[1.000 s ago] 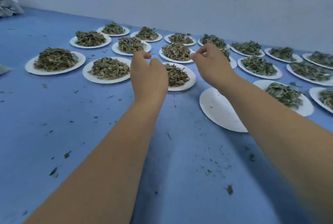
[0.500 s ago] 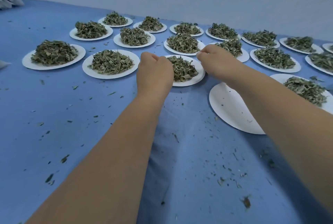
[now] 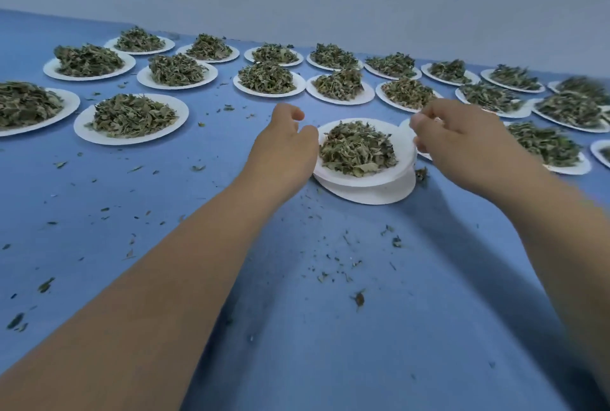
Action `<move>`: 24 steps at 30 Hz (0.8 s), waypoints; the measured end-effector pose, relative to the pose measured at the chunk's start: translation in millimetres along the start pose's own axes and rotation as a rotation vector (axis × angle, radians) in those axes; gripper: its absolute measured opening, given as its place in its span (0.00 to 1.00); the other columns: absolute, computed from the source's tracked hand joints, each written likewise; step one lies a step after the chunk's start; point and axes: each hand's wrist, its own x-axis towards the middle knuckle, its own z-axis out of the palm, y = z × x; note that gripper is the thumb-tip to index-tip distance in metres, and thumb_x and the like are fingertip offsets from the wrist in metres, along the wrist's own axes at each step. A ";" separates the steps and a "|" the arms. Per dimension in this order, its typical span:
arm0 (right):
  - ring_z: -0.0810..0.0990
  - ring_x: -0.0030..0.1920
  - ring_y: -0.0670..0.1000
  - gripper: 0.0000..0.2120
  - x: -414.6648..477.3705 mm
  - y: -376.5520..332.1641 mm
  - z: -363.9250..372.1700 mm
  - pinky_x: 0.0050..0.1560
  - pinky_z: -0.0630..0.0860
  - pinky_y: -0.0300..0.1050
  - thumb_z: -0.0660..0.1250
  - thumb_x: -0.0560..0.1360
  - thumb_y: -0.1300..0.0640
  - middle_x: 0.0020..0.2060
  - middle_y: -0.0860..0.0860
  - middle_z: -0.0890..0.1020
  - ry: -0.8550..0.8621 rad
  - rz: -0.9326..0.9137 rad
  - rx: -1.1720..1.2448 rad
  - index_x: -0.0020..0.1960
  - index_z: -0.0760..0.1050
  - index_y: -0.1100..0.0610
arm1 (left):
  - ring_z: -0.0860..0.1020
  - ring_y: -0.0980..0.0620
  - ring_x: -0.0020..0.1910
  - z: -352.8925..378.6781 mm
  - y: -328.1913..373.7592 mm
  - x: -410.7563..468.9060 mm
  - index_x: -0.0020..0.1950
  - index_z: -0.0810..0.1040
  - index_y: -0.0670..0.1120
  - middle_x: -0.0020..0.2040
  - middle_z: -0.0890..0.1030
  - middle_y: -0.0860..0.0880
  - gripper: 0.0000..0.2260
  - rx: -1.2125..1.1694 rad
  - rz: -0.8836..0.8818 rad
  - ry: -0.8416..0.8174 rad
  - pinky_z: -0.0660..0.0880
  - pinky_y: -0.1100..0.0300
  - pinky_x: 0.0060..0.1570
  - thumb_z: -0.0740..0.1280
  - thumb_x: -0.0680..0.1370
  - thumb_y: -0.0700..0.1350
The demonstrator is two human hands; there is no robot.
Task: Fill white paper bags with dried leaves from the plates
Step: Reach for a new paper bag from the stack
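Head view, white plate of crinkled green-brown leaves, left grip and right grip clamped on rim

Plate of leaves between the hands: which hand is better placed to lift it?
Left, probably: the left hand lies against the plate of leaves at its rim; the right hand only reaches the opposite edge with fingertips.

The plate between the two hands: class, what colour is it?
The plate is plain white, no pattern; the head view shows it.
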 end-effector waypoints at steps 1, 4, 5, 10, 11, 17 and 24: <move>0.84 0.44 0.51 0.13 -4.1 4.1 0.8 0.48 0.79 0.51 0.57 0.81 0.41 0.42 0.48 0.85 -0.001 0.007 0.013 0.49 0.75 0.47 | 0.76 0.59 0.38 1.5 -1.2 -0.2 0.67 0.67 0.56 0.64 0.74 0.53 0.15 0.044 0.015 -0.016 0.65 0.60 0.32 0.55 0.80 0.50; 0.84 0.49 0.54 0.15 -11.6 14.5 9.0 0.52 0.80 0.55 0.57 0.82 0.43 0.45 0.51 0.84 -0.025 0.017 0.000 0.47 0.76 0.51 | 0.78 0.58 0.42 0.3 -2.3 1.3 0.65 0.69 0.56 0.62 0.77 0.50 0.14 0.073 0.017 -0.027 0.69 0.58 0.35 0.56 0.79 0.50; 0.83 0.49 0.54 0.15 -11.7 17.5 11.5 0.52 0.79 0.54 0.57 0.82 0.44 0.45 0.51 0.84 -0.020 0.012 -0.021 0.46 0.76 0.51 | 0.79 0.55 0.44 -0.3 -3.6 1.0 0.63 0.70 0.57 0.59 0.79 0.50 0.14 0.040 0.008 -0.026 0.74 0.55 0.39 0.57 0.78 0.50; 0.83 0.50 0.54 0.13 -9.7 29.6 15.8 0.54 0.79 0.54 0.59 0.82 0.45 0.46 0.52 0.84 0.007 0.048 0.041 0.47 0.77 0.51 | 0.83 0.45 0.52 -2.2 -6.7 -0.1 0.59 0.73 0.56 0.50 0.82 0.47 0.14 -0.033 -0.025 -0.058 0.79 0.42 0.58 0.59 0.75 0.50; 0.83 0.49 0.53 0.13 -9.2 30.8 16.3 0.51 0.79 0.52 0.59 0.82 0.45 0.46 0.51 0.84 0.008 0.049 0.045 0.48 0.77 0.51 | 0.83 0.45 0.52 -2.3 -6.7 -0.2 0.59 0.73 0.57 0.50 0.82 0.47 0.14 -0.027 -0.023 -0.065 0.79 0.42 0.58 0.59 0.75 0.50; 0.81 0.42 0.48 0.11 -6.4 32.1 21.0 0.36 0.71 0.43 0.59 0.81 0.45 0.43 0.48 0.83 -0.026 0.089 0.115 0.47 0.76 0.49 | 0.83 0.46 0.52 -1.0 -7.4 -0.6 0.57 0.74 0.60 0.50 0.81 0.52 0.13 -0.011 -0.012 -0.047 0.79 0.41 0.58 0.59 0.73 0.51; 0.80 0.39 0.45 0.09 -4.7 40.0 14.7 0.38 0.72 0.44 0.62 0.81 0.48 0.39 0.39 0.86 -0.028 0.128 0.292 0.48 0.78 0.49 | 0.86 0.53 0.42 -9.7 -10.4 4.7 0.49 0.74 0.58 0.53 0.81 0.51 0.09 -0.061 0.003 0.047 0.83 0.48 0.51 0.58 0.72 0.49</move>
